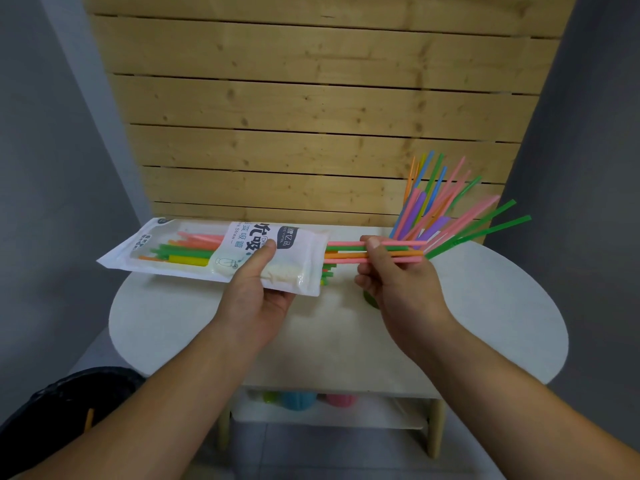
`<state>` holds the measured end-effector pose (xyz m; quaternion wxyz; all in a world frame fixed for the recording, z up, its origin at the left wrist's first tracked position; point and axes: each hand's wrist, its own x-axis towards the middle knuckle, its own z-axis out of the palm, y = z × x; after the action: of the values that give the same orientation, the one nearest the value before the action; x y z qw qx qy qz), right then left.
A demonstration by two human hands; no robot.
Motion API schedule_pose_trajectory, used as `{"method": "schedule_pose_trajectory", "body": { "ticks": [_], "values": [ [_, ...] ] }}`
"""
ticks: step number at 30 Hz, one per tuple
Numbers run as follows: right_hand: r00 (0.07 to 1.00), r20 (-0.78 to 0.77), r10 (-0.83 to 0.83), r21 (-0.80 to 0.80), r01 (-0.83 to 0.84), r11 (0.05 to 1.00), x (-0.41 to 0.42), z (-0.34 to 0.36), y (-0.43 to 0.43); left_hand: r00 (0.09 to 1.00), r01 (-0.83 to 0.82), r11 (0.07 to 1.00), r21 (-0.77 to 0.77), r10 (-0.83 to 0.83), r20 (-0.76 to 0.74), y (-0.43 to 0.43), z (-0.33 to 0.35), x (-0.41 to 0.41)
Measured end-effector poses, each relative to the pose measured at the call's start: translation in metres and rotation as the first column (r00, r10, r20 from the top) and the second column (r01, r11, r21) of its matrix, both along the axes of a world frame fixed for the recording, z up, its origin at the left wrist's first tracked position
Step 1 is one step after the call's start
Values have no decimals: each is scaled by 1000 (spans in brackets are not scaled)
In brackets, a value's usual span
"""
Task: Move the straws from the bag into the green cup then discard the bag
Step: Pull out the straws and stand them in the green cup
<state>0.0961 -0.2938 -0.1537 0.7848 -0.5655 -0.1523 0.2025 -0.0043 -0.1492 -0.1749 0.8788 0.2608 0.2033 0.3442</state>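
Our left hand [258,287] gripping the bag [221,252] level above the table [485,306], our right hand [394,275] pinching a few straws [349,252] half out of its mouth, green cup [370,301] mostly hidden behind that hand, more straws fanning up from it.

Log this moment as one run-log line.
left hand: holds straw bag | right hand: pulling straws out | green cup: already holds straws | bag: not empty
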Motion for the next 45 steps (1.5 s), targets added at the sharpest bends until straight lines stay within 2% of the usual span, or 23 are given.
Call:
{"method": "schedule_pose_trajectory", "body": {
  "ticks": [6, 12, 16, 21, 28, 34, 36, 40, 45],
  "values": [
    [998, 54, -23, 13, 23, 1000, 8, 6, -13, 1000, -6, 999, -53, 7, 13, 1, 0, 0],
    [995, -66, 80, 152, -69, 986, 20, 8, -19, 1000, -26, 996, -83, 27, 12, 5, -1, 0],
    [996, -45, 78, 176, -69, 982, 28, 9, -24, 999, -37, 996, -77, 37, 6, 7, -2, -1],
    [1000, 17, -8, 169, 5, 986, 43, 14, -39, 998, -69, 994, -85, 68, -10, 13, -2, -2],
    [954, 171, -245, 126, 226, 966, 66, 19, -66, 995, -91, 992, -90, 88, -38, 16, -5, -4],
    [944, 132, -303, 119, 288, 950, 81, 21, -90, 995, -95, 990, -100, 90, -48, 13, -7, -2],
    [920, 161, -357, 110, 343, 933, 84, 22, -99, 995, -90, 990, -105, 86, -45, 11, -8, -1],
    [835, 315, -451, 61, 456, 888, 88, 26, -115, 996, -73, 993, -89, 69, -51, 7, -9, 3],
    [777, 422, -466, 12, 510, 860, 90, 30, -123, 996, -60, 995, -75, 55, -64, 5, -9, 5]
  ]
}}
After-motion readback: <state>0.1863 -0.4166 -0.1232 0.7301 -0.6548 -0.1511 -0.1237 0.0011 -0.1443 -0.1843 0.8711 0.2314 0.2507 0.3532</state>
